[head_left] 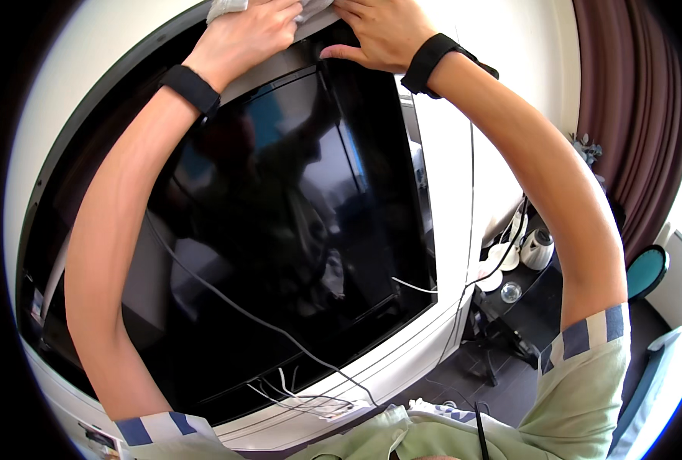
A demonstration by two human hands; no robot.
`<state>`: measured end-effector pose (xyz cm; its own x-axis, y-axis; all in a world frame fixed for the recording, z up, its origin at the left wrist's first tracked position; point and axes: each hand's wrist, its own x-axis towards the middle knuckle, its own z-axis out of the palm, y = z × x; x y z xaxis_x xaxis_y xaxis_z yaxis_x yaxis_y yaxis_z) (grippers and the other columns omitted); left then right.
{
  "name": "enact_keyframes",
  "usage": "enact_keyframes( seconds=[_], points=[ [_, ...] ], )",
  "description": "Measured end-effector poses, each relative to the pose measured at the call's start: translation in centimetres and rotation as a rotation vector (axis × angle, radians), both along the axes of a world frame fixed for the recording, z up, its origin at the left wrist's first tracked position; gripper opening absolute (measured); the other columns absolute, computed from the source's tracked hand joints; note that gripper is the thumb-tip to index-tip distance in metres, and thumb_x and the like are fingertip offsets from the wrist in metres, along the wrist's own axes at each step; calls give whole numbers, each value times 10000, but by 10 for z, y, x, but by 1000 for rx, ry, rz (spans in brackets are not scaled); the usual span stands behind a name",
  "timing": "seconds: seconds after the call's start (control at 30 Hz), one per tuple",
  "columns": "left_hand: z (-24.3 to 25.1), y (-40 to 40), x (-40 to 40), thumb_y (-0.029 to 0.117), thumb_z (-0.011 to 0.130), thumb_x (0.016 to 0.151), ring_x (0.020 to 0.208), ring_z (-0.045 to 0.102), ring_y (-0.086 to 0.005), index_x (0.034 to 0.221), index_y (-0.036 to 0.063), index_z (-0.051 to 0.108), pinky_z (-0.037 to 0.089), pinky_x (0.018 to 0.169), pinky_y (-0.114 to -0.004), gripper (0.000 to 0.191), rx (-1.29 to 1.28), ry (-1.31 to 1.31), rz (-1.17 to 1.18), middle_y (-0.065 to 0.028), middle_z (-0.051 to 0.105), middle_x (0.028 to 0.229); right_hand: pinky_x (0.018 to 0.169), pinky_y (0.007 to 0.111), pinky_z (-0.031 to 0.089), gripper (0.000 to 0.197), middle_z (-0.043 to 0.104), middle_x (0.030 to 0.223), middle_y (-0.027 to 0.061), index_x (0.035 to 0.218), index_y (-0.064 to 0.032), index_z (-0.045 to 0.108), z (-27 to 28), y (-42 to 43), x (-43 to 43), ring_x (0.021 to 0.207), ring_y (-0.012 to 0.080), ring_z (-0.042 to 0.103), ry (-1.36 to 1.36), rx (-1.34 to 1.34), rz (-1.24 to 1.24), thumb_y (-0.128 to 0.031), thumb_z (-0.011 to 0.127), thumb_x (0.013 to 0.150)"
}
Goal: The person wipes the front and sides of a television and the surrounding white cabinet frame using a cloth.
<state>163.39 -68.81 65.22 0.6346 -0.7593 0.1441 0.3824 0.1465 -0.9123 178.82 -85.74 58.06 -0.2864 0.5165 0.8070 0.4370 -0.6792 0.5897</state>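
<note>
A grey cloth lies bunched at the top of a large black television against a white wall. My left hand is closed over the cloth, and its fingertips are partly cut off by the upper picture edge. Just to the right, my right hand rests at the television's upper edge. Its thumb stretches left across the black surface, while its fingertips reach the cloth's side. Whether those fingers grip anything is hidden. Both wrists wear black bands.
A grey cable hangs across the screen. Several thin wires lead to a white power strip below. At right, a black table holds a kettle, white cups and a glass. Brown curtains hang beyond.
</note>
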Motion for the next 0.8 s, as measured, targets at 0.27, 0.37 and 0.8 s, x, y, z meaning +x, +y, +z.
enact_keyframes(
  seconds=[0.27, 0.37, 0.8],
  points=[
    [5, -29, 60, 206, 598, 808, 1057, 584, -204, 836, 92, 720, 447, 964, -326, 169, 13, 127, -236, -35, 641, 964, 1241, 435, 251, 512, 684, 1104, 110, 1055, 3, 708, 8, -38, 5, 1202, 245, 547, -245, -49, 22, -477, 573, 939],
    [0, -25, 60, 174, 617, 805, 1064, 585, -208, 836, 85, 708, 447, 979, -341, 132, -213, 302, -362, -46, 642, 969, 1123, 414, 385, 238, 679, 990, 63, 884, -81, 719, 11, -46, 2, 1085, 215, 591, -296, -151, 30, -292, 609, 896],
    [-51, -84, 65, 22, 657, 839, 903, 660, -367, 1008, 29, 719, 523, 792, -429, 180, -1144, 140, -1251, -152, 670, 978, 935, 471, 520, 360, 649, 1223, 248, 1331, 16, 505, 7, -52, -1, 1098, 428, 647, 295, 97, 927, -207, 482, 1049]
  ],
)
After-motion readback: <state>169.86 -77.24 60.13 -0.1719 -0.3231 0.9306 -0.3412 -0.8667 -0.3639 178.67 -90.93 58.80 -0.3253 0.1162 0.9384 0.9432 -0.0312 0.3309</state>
